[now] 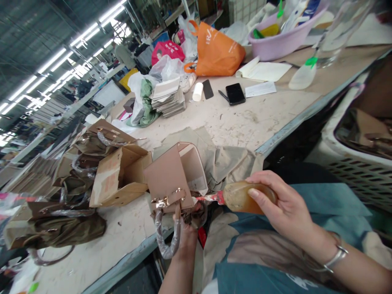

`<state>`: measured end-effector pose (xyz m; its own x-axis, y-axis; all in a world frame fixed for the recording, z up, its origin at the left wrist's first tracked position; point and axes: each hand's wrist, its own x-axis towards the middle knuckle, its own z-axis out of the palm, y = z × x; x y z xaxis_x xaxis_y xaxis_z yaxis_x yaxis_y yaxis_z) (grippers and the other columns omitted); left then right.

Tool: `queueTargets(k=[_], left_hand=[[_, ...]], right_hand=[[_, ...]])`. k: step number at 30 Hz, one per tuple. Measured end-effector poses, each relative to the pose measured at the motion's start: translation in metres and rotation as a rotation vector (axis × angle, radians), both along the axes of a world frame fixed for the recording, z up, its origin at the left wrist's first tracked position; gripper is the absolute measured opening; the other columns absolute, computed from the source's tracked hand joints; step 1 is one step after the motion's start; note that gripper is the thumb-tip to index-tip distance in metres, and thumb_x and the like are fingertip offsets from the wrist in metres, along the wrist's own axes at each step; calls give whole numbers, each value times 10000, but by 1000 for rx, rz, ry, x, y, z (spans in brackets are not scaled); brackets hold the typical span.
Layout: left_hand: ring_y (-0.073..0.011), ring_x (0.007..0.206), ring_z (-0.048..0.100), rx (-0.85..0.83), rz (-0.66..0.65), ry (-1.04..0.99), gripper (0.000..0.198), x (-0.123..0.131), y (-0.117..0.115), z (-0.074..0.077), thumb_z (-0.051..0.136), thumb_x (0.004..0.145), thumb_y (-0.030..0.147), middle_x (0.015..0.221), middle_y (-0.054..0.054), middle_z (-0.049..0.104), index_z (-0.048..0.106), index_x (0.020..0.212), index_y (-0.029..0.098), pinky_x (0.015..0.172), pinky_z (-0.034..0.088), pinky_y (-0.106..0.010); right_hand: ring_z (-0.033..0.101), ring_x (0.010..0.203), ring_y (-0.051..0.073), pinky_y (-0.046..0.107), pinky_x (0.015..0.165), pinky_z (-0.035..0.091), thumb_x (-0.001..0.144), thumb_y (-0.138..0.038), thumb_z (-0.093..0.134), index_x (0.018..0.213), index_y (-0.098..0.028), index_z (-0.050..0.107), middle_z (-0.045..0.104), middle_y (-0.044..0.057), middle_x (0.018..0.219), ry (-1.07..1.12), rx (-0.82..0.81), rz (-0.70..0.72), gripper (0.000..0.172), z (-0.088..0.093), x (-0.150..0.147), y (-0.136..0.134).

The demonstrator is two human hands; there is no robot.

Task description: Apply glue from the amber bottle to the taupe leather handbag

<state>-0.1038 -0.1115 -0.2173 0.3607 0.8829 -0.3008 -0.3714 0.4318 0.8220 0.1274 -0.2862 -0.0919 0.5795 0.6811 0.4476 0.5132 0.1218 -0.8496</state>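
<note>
My right hand (pixel 283 206) is wrapped around an amber squeeze bottle (pixel 241 197) lying sideways, its red nozzle (pixel 211 198) pointing left at a small pinkish-brown handbag (pixel 171 179). The bag stands at the table's near edge, flap up, with a gold clasp and a plastic-wrapped handle (pixel 167 241) hanging below. My left hand (pixel 186 230) grips the bag's lower edge from underneath, its fingers closed on it beside the nozzle tip. A silver bracelet sits on my right wrist.
An open cardboard box (pixel 118 175) and brown bags in plastic (pixel 58 228) lie to the left. Grey cloth (pixel 223 161) sits behind the bag. Farther back are stacked cards (pixel 168 100), a black phone (pixel 235 93), an orange tote (pixel 216 51) and a lilac basin (pixel 283 38). A white crate (pixel 352 163) stands at right.
</note>
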Motion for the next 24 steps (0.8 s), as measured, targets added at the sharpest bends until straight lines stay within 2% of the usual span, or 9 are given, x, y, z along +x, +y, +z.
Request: queueTargets(k=[4, 8, 12, 15, 20, 24], left_hand=[[-180, 499, 534, -125, 56, -43, 317, 1, 0, 1, 650, 651, 567, 530, -11, 551, 628, 586, 258, 559, 527, -374], [-208, 521, 585, -98, 74, 41, 347, -2, -4, -4, 572, 740, 563, 541, -28, 599, 632, 590, 256, 605, 551, -411], [-217, 561, 606, -55, 142, 85, 311, -5, -8, -9, 564, 761, 521, 583, -35, 627, 657, 632, 254, 619, 552, -401], [-220, 552, 586, -80, 120, 25, 321, -3, -8, -7, 585, 731, 542, 603, -46, 619, 668, 650, 242, 627, 548, -422], [-203, 524, 541, -129, 94, -52, 436, -1, -5, -5, 679, 552, 658, 557, -36, 570, 662, 633, 230, 588, 531, -409], [-226, 557, 551, -114, 91, 4, 386, -5, -4, -9, 641, 635, 626, 580, -59, 578, 658, 635, 241, 608, 520, -438]], right_hand=[[605, 906, 189, 306, 794, 505, 936, -237, 555, 1053, -251, 604, 629, 38, 971, 8, 1, 24, 127, 2, -1, 7], [610, 872, 183, 293, 757, 513, 936, -243, 552, 1040, -250, 609, 634, 37, 939, 16, 2, 46, 119, 6, -2, 9], [608, 865, 186, 297, 744, 513, 936, -239, 547, 1030, -247, 608, 632, 40, 929, 10, -8, 51, 112, 7, -2, 10], [603, 871, 180, 292, 752, 505, 935, -227, 552, 1032, -245, 607, 628, 35, 929, -8, -18, 51, 113, 3, 0, 11], [608, 864, 182, 295, 760, 501, 934, -241, 559, 1020, -243, 611, 631, 34, 930, 0, -24, 5, 100, -2, 0, 10], [612, 860, 185, 291, 748, 505, 934, -253, 559, 1023, -243, 611, 635, 37, 931, 31, -11, 38, 104, -2, -2, 9]])
